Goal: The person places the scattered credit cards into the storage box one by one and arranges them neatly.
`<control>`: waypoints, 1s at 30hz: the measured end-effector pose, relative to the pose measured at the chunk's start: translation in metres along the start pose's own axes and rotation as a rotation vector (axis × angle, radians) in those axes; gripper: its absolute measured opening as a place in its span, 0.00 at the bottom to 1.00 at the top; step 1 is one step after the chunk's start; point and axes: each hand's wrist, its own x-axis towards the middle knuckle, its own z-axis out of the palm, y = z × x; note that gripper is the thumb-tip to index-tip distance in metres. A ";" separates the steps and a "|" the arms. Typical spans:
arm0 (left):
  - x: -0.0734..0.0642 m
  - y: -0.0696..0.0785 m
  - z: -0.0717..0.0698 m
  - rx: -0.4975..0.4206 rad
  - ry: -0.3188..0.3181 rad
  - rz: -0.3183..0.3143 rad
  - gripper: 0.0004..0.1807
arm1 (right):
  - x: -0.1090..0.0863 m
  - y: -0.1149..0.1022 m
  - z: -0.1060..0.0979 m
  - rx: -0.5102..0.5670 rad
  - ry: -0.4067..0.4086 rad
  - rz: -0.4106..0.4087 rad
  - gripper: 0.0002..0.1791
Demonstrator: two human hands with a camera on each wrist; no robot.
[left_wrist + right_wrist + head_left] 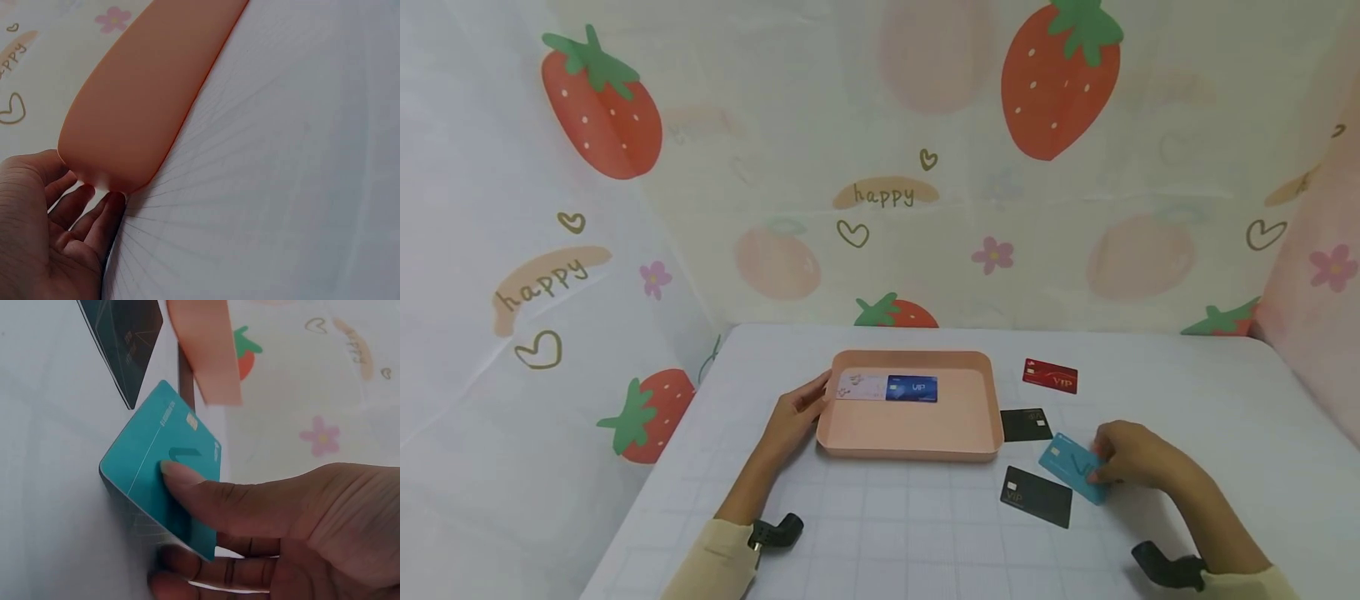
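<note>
In the head view my right hand [1138,454] pinches a light-blue VIP card [1070,467] by its right end. The right wrist view shows the thumb across the printed face of the blue card [156,447] and fingers beneath it; the card is tilted. My left hand [792,417] grips the left edge of a shallow pink tray [910,437], its fingertips against the outer wall [144,94] in the left wrist view. Inside the tray, a pale patterned card [861,387] and a dark-blue VIP card [912,388] lie side by side.
A black VIP card [1036,497] lies left of the blue one. Another black card [1027,425] lies against the tray's right side. Farther back is a red VIP card [1050,376]. Strawberry-printed cloth [880,250] hangs behind the white table [880,533].
</note>
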 end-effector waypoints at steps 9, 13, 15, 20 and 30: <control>0.001 -0.002 0.001 0.004 -0.003 0.013 0.27 | 0.004 0.007 -0.003 0.123 -0.001 -0.045 0.15; 0.002 -0.003 0.001 -0.005 -0.006 0.016 0.27 | 0.004 0.008 -0.003 0.202 -0.011 -0.035 0.14; 0.001 -0.003 0.001 -0.006 -0.005 0.018 0.27 | 0.004 0.008 -0.003 0.232 -0.011 -0.035 0.13; 0.000 -0.004 0.000 0.000 -0.005 0.026 0.26 | 0.003 0.011 -0.005 0.274 -0.006 -0.049 0.12; 0.000 -0.003 0.000 -0.004 -0.005 0.033 0.26 | 0.003 0.015 -0.010 0.286 0.040 -0.091 0.13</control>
